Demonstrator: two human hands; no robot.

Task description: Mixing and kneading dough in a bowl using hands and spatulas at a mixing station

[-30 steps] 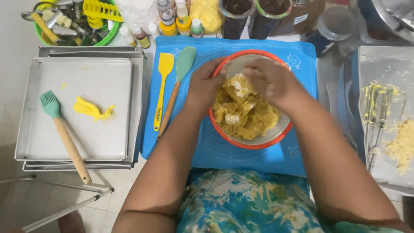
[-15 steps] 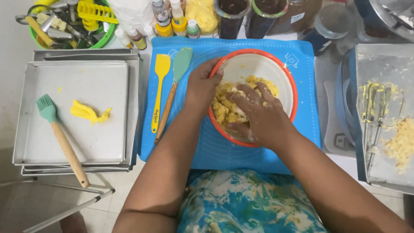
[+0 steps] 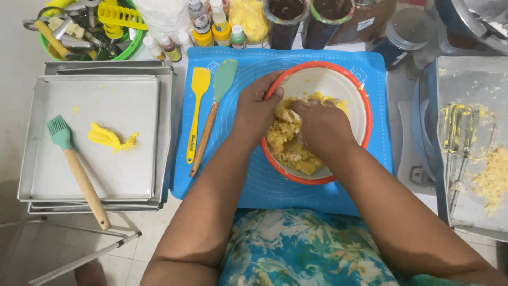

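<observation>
Fingers (image 3: pixel 304 114) of the right hand (image 3: pixel 323 127) are curled into the dough (image 3: pixel 283 145), now pressed down instead of lifted; kneading is judged ongoing. The bowl (image 3: pixel 338 79), mid-mat (image 3: pixel 254 185), is gripped at its rim by the left hand (image 3: pixel 256 114).

We're looking through a single head-worn camera, pointing almost straight down from above the person's own lap. It sits close: both forearms run up from the bottom edge to the bowl (image 3: pixel 365 114) at centre frame on the blue mat (image 3: pixel 254 180). At the left we catch the baking trays (image 3: pixel 37 132), at the right another tray (image 3: pixel 465 79), and along the top a cropped row of bottles (image 3: pixel 211 21). No second view shares this scene.
</observation>
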